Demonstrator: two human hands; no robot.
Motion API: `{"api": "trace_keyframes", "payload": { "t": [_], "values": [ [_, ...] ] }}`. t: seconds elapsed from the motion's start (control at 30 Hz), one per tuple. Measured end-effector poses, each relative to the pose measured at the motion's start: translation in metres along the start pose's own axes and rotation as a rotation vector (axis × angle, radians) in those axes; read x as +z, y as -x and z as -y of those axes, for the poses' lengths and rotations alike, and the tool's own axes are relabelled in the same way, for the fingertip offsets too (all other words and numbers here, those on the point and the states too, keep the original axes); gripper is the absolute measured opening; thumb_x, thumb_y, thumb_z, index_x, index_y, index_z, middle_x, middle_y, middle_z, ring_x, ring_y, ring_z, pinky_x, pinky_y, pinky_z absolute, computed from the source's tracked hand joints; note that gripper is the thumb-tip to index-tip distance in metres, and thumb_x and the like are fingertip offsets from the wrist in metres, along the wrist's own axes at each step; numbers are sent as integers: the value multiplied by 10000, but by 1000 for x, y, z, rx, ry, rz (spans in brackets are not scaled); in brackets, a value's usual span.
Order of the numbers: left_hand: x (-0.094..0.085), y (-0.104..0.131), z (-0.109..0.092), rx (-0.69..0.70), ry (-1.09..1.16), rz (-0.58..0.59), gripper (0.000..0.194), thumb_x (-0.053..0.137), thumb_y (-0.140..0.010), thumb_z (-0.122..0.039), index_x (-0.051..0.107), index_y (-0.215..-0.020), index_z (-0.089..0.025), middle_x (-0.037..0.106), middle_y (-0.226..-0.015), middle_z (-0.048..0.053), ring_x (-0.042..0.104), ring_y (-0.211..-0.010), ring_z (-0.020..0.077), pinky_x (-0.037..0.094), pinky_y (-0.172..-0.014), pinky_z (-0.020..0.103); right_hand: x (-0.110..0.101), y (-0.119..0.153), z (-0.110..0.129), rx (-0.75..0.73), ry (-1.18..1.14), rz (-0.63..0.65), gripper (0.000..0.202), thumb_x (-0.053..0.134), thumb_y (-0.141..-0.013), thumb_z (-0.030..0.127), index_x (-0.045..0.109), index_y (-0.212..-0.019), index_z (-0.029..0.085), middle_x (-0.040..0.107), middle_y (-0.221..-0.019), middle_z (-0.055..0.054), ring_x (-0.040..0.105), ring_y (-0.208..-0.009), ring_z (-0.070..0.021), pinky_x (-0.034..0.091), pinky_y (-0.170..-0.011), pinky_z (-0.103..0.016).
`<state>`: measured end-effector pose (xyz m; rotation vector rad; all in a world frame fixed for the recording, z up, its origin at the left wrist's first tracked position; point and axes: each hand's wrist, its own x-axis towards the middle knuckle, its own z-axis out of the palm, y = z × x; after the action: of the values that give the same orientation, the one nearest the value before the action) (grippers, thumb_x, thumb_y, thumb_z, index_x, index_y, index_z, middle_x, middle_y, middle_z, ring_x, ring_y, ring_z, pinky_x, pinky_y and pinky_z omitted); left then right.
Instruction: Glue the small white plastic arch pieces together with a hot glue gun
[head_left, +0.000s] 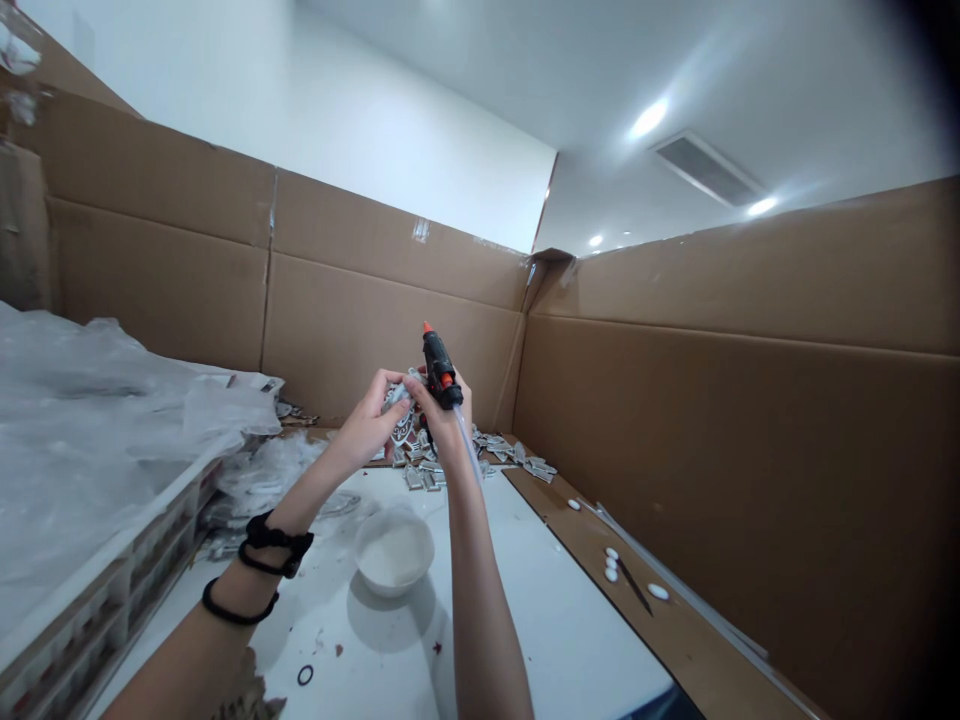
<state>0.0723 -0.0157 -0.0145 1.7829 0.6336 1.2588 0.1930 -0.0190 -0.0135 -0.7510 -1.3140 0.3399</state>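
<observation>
A small silvery patterned ornament (pixel 403 428) is held up between my two hands, above the far end of the white table. My left hand (pixel 375 418) has its fingers closed round the ornament's left side. In my right hand (pixel 448 425) is a black glue gun with an orange tip (pixel 437 362), pointing up and away, a clear glue stick trailing from its back end. The thumb of that hand also touches the ornament. Behind and below the hands lies a pile of small silvery pieces (pixel 427 475).
A white bowl (pixel 394 552) stands on the white table (pixel 510 600). Plastic-covered trays (pixel 127 590) line the left. White oval pieces (pixel 658 592), a dark thin stick and long clear sticks lie on the right cardboard strip. Tall cardboard walls (pixel 390 330) enclose the back and right.
</observation>
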Motion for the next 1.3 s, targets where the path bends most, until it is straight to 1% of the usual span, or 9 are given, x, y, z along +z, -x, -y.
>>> {"api": "trace_keyframes", "payload": {
  "t": [0.2, 0.33, 0.53, 0.67, 0.83, 0.93, 1.0, 1.13, 1.3],
  "values": [
    [-6, 1, -3, -54, 134, 25, 254, 407, -885, -399, 462, -1047, -212, 533, -707, -5, 540, -448, 119, 446, -315, 221, 0, 1, 2, 62, -11, 4, 442, 664, -664, 493, 589, -924, 144, 588, -722, -17, 518, -558, -111, 435, -507, -229],
    [-6, 1, 0, -56, 156, 8, 228, 449, -868, -371, 480, -1035, -219, 556, -752, 5, 570, -484, 126, 463, -327, 222, -2, 1, 6, 106, -40, 35, 455, 675, -646, 491, 581, -927, 146, 587, -720, -16, 518, -549, -110, 433, -481, -223],
    [-5, 1, -1, -76, 250, 38, 225, 433, -869, -352, 456, -1042, -210, 562, -701, 1, 597, -501, 150, 451, -321, 218, -3, 0, 5, 133, -68, 64, 451, 673, -657, 473, 577, -960, 153, 588, -742, -11, 527, -566, -110, 433, -485, -219],
    [-5, 1, -2, -43, 203, 38, 227, 452, -866, -341, 449, -1050, -208, 558, -731, 2, 606, -511, 150, 466, -329, 228, -4, 0, 5, 126, -73, 65, 451, 693, -642, 464, 577, -949, 155, 588, -753, -7, 524, -566, -105, 442, -505, -228],
    [-2, 1, 1, 0, 58, -9, 241, 467, -876, -374, 463, -1059, -218, 485, -702, -36, 498, -345, 73, 448, -319, 218, -7, -1, 7, 124, -38, 53, 446, 692, -635, 477, 587, -920, 152, 567, -697, 5, 511, -547, -105, 425, -478, -223],
    [-1, 0, 3, -3, 45, -18, 256, 465, -877, -371, 462, -1083, -219, 469, -701, -37, 485, -330, 70, 444, -314, 221, -6, -1, 9, 117, -28, 48, 452, 682, -641, 489, 590, -932, 155, 582, -726, -6, 524, -559, -110, 429, -476, -223],
    [-1, -2, 5, 12, 63, -62, 256, 455, -880, -354, 456, -1092, -210, 498, -742, -16, 515, -368, 81, 453, -323, 222, -5, -1, 10, 112, -4, 13, 454, 659, -666, 508, 584, -946, 159, 582, -707, -3, 527, -553, -113, 431, -483, -227],
    [-4, -5, 6, 36, 129, -269, 268, 427, -882, -296, 403, -1126, -189, 555, -875, 44, 604, -530, 122, 486, -366, 217, -6, 1, 15, 65, 88, -69, 410, 582, -732, 563, 572, -824, 164, 501, -562, 31, 472, -494, -101, 389, -477, -222],
    [-9, -5, 4, 44, 185, -349, 339, 454, -842, -216, 346, -1162, -196, 529, -1018, 69, 644, -684, 139, 562, -485, 261, -13, 7, 18, 86, 106, 28, 503, 483, -778, 619, 584, -630, 149, 513, -533, -3, 447, -478, -97, 349, -477, -224]
  ]
}}
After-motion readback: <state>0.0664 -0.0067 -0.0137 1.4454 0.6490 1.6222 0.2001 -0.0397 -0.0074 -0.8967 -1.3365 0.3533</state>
